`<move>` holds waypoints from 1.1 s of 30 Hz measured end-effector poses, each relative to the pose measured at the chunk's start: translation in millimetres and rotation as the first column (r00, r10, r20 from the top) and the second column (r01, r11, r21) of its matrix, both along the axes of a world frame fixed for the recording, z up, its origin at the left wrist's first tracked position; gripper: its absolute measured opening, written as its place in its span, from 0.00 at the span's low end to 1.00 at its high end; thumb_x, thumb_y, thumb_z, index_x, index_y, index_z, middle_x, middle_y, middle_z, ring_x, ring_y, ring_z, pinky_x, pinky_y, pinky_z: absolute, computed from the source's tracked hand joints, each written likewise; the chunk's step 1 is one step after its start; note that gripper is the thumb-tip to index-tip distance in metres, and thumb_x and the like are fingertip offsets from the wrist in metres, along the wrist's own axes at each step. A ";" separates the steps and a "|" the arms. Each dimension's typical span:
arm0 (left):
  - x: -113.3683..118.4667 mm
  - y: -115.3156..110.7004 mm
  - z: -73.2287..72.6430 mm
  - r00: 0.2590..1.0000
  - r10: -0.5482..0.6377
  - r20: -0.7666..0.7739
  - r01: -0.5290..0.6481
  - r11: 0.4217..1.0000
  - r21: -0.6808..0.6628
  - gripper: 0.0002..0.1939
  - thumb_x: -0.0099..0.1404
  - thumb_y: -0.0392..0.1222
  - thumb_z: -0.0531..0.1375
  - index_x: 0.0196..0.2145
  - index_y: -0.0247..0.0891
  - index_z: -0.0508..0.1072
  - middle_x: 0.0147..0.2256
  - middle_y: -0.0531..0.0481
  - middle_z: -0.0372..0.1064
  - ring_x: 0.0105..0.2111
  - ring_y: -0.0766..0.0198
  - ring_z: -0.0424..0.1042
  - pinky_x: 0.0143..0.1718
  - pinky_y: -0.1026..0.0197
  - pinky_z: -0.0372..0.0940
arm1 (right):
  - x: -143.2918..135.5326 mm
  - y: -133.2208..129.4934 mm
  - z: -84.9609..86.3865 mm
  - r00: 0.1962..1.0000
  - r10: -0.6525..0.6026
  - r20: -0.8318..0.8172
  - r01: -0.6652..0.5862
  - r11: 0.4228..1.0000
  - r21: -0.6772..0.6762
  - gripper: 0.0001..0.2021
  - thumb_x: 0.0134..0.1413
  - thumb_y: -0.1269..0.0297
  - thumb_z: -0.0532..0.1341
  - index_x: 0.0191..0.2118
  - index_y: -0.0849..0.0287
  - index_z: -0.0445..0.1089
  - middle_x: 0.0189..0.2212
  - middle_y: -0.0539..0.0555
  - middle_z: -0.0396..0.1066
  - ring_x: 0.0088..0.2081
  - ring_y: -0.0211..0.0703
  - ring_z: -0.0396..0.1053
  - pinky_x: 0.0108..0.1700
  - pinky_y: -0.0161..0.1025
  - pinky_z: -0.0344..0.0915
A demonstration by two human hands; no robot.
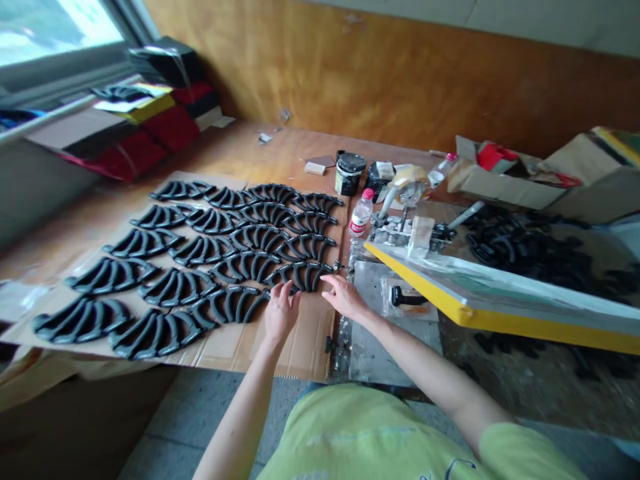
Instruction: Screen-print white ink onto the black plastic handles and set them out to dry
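Curved black plastic handles (245, 267) lie in several fanned, overlapping rows on a cardboard sheet (305, 340). My left hand (283, 312) is over the cardboard at the right end of the front rows, its fingers slightly bent and apart. Whether its fingertips touch a handle cannot be made out. My right hand (345, 297) reaches in from the right with fingers stretched out beside the end of a row, holding nothing. To its right, a single black handle (407, 297) sits in a fixture on a grey plate (367, 327), below a raised yellow-edged screen frame (470, 317).
Behind stand a paint tub (350, 175), a red-capped bottle (361, 213) and a tape roll (410, 185). More black parts are heaped (515, 243) beyond the frame. Boxes (515, 180) stand at the back right; red and black stacks (170, 127) are by the window.
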State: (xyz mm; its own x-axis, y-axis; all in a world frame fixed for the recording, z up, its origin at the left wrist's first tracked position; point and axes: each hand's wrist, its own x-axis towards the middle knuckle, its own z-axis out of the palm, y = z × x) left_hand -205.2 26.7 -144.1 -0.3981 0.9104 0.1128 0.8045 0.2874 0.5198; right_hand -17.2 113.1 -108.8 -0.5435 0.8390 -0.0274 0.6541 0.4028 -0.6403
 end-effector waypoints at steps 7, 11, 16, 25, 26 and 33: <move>64.5 -34.7 36.2 0.840 -0.012 0.543 0.094 0.988 -0.123 0.22 0.64 0.57 0.52 0.46 0.40 0.73 0.39 0.46 0.73 0.31 0.62 0.73 0.29 0.62 0.66 | 188.0 -22.9 21.8 0.937 -0.322 0.136 0.281 0.924 0.259 0.12 0.58 0.68 0.57 0.45 0.57 0.74 0.42 0.60 0.74 0.51 0.53 0.67 0.58 0.50 0.57; 146.7 -32.5 57.0 0.532 -0.029 0.846 0.302 0.940 -0.158 0.26 0.61 0.60 0.55 0.45 0.36 0.73 0.37 0.44 0.74 0.30 0.63 0.71 0.23 0.65 0.63 | 228.2 -23.9 19.3 0.878 -0.377 0.294 0.298 0.912 0.281 0.13 0.58 0.64 0.59 0.47 0.59 0.74 0.44 0.62 0.73 0.51 0.55 0.67 0.56 0.50 0.58; 244.8 -24.5 85.5 0.144 0.124 0.982 0.417 0.892 -0.174 0.30 0.58 0.64 0.58 0.49 0.37 0.70 0.45 0.41 0.73 0.34 0.61 0.74 0.27 0.63 0.67 | 206.4 -49.8 45.8 0.940 -0.288 0.182 0.216 0.917 0.337 0.11 0.60 0.63 0.60 0.46 0.55 0.74 0.39 0.58 0.71 0.46 0.50 0.66 0.50 0.45 0.62; 184.4 -35.2 66.8 0.562 0.225 0.796 -0.089 0.973 -0.213 0.29 0.55 0.68 0.54 0.34 0.37 0.68 0.18 0.55 0.66 0.16 0.67 0.62 0.18 0.64 0.58 | 361.0 -82.1 27.1 0.864 -0.450 -0.225 0.503 0.782 0.367 0.15 0.64 0.59 0.53 0.51 0.56 0.70 0.47 0.57 0.71 0.51 0.46 0.65 0.56 0.44 0.60; 164.2 -39.5 58.8 0.634 0.284 0.720 -0.147 0.957 -0.249 0.28 0.55 0.68 0.52 0.30 0.37 0.67 0.15 0.55 0.63 0.14 0.66 0.60 0.17 0.63 0.58 | 408.2 -78.7 18.9 0.724 -0.653 -0.222 0.687 0.653 0.319 0.16 0.64 0.59 0.52 0.50 0.58 0.70 0.47 0.60 0.71 0.51 0.47 0.65 0.55 0.45 0.60; 111.2 -75.6 21.2 0.946 0.308 0.103 -0.232 0.863 -0.449 0.24 0.60 0.62 0.45 0.18 0.44 0.63 0.12 0.50 0.57 0.19 0.49 0.68 0.22 0.49 0.65 | 552.3 -56.1 -41.2 -0.007 -0.956 0.292 1.000 -0.007 0.001 0.32 0.55 0.49 0.59 0.56 0.72 0.60 0.44 0.74 0.70 0.49 0.63 0.69 0.47 0.51 0.65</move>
